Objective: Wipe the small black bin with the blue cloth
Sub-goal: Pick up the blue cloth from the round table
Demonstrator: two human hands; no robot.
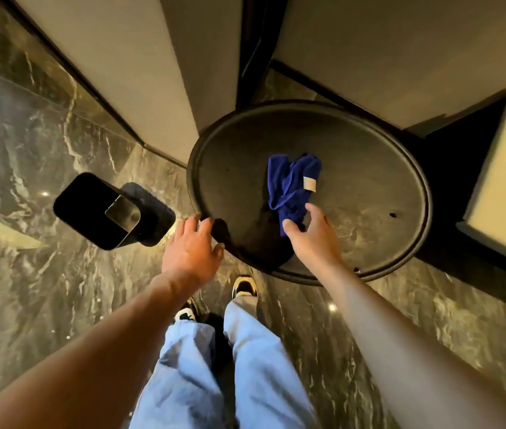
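The small black bin [90, 209] stands on the marble floor at the left, square, with a shiny inner bottom. A crumpled blue cloth [290, 187] with a pale label lies on the round dark table [369, 187]. My right hand [313, 236] hovers over the cloth's near end, fingers spread, thumb and forefinger just at its edge, not closed on it. My left hand [191, 246] is spread at the table's left rim, fingertips near the edge, holding nothing, to the right of the bin.
Beige wall panels with dark trim [140, 72] rise behind the bin and table. A pale upholstered seat [505, 187] stands at the right of the table. My legs in light blue trousers [214, 366] and my shoes are on the dark marble floor [28, 274].
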